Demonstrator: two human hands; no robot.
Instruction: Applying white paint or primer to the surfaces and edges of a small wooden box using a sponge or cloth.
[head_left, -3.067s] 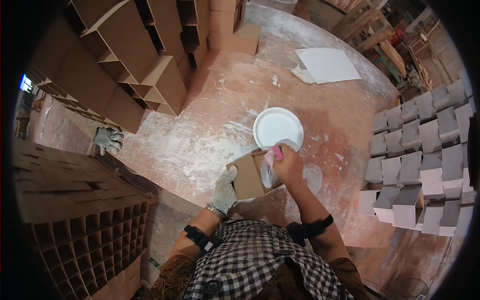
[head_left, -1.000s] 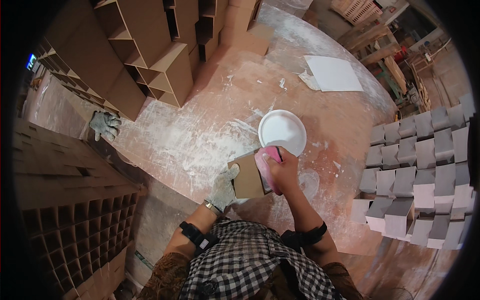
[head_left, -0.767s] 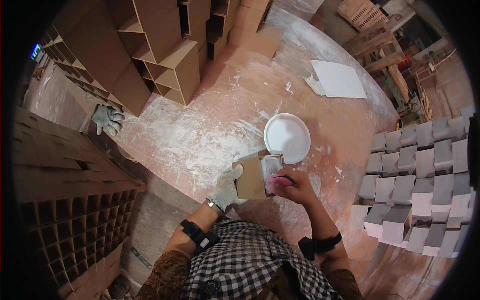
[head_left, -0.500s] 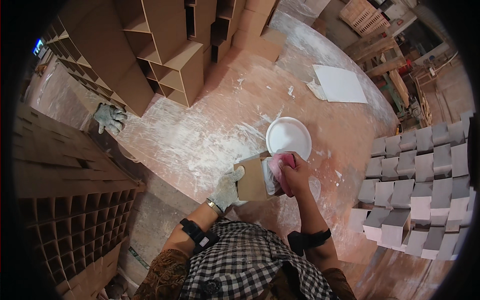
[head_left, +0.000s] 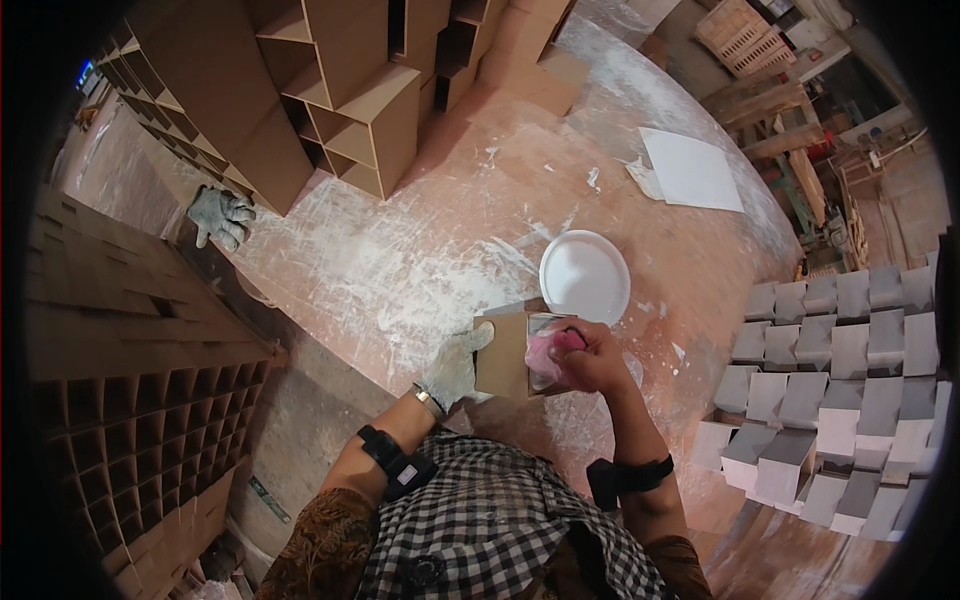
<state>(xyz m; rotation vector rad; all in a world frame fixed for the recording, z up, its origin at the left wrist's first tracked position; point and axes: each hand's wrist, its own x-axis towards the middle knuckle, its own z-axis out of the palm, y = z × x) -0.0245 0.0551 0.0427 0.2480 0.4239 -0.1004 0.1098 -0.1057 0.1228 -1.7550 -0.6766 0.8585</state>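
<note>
My left hand (head_left: 452, 366), in a pale dusty glove, is closed round the left side of a brown cardboard box (head_left: 502, 355), thumb on its upper face. The box is held above the table near my apron. My bare right hand (head_left: 592, 362) grips a crumpled pink cloth (head_left: 548, 355) at the right end of the box. The cloth covers much of that end, so what lies behind it is hidden. Just beyond the box lies a round white lid or shallow tray (head_left: 584, 278) with a raised rim.
Stacked brown boxes (head_left: 365, 130) stand at the far left. More open-ended boxes (head_left: 150, 420) are piled at my left. A loose grey glove (head_left: 220, 217) lies near them. Rows of grey-white boxes (head_left: 840, 400) fill the right. A white sheet (head_left: 690, 170) lies on the powder-streaked table (head_left: 390, 250).
My right hand has pushed the pink cloth left and slightly down against the box's end. The left hand keeps its hold. The whole view has shifted slightly.
</note>
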